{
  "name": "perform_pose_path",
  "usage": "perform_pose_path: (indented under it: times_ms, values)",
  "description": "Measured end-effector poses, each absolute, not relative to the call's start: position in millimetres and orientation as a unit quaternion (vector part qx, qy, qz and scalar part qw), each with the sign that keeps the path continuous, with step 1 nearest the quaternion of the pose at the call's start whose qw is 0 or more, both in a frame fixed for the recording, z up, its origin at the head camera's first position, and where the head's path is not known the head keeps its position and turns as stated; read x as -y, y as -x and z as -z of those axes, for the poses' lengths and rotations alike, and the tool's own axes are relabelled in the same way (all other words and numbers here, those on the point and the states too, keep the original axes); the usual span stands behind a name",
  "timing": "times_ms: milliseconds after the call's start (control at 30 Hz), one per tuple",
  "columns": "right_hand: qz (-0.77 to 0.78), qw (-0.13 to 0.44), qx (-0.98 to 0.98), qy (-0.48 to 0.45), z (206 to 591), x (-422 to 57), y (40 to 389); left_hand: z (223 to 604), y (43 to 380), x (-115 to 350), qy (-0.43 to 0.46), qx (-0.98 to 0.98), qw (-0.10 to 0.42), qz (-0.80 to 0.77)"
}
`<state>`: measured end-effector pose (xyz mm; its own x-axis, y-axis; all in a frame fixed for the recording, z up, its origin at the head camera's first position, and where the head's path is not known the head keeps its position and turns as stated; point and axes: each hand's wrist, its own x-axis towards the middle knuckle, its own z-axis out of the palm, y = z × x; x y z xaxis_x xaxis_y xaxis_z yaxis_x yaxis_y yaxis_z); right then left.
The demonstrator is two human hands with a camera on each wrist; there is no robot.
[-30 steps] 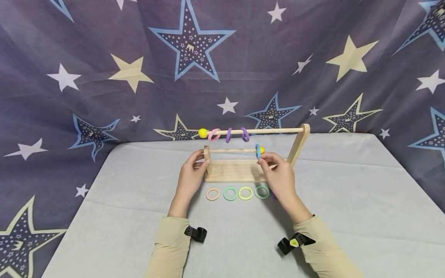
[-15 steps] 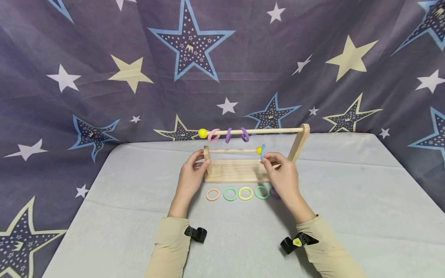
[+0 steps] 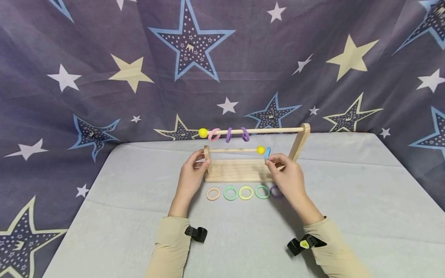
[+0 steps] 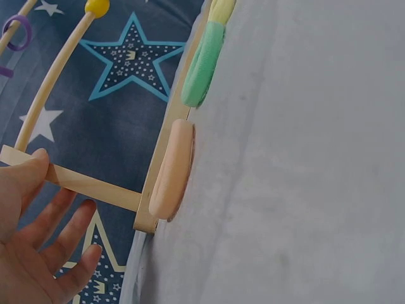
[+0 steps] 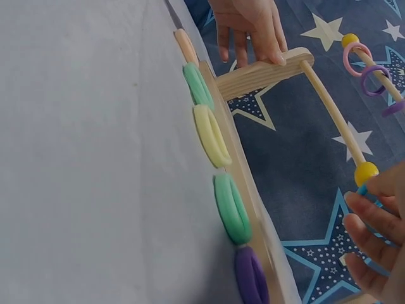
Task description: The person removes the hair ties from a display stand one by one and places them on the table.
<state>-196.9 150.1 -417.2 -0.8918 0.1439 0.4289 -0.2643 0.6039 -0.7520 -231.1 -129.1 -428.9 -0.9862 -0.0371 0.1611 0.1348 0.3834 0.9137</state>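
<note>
My left hand [image 3: 191, 172] pinches the short upright of a wooden ring stand [image 3: 240, 172] between thumb and fingers. From that upright a lower rod runs right, ending in a yellow ball [image 3: 260, 150]. Just right of the ball, my right hand [image 3: 286, 174] pinches a blue ring [image 3: 267, 153] at its lower edge, off the rod. In the right wrist view the fingers cover most of the blue ring [image 5: 362, 190]. Higher up, the stand's long rod [image 3: 274, 131] carries a pink ring [image 3: 213, 135] and two purple rings [image 3: 245, 134].
Along the stand's front lie a peach ring [image 3: 208, 197], a green ring [image 3: 226, 197], a yellow ring [image 3: 241, 197], another green ring [image 3: 257, 196] and a purple ring [image 3: 274, 196] partly behind my right hand. A star-patterned cloth [image 3: 208, 100] hangs behind the grey-covered table [image 3: 114, 200].
My right hand has slid the blue ring rightward over the yellow ball and off the lower rod's end. The left hand stays at the upright.
</note>
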Motion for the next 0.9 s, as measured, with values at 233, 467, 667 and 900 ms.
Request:
perform_pose_path:
  times_ms: [233, 467, 667, 900]
  values:
    - [-0.430, 0.201, 0.879, -0.044, 412.3, -163.4, 192.4, 428.7, 231.8, 128.9, 0.030, 0.828, 0.079, 0.555]
    - [-0.419, 0.146, 0.894, -0.069, 404.5, -179.7, 187.6, 429.5, 231.3, 128.9, 0.029, 0.829, 0.080, 0.553]
    - [-0.418, 0.120, 0.893, -0.117, 401.5, -193.6, 183.8, 431.3, 231.9, 128.8, 0.032, 0.826, 0.082, 0.556]
    - [-0.403, 0.084, 0.900, -0.141, 396.9, -207.7, 181.1, 431.5, 232.3, 128.8, 0.035, 0.824, 0.084, 0.559]
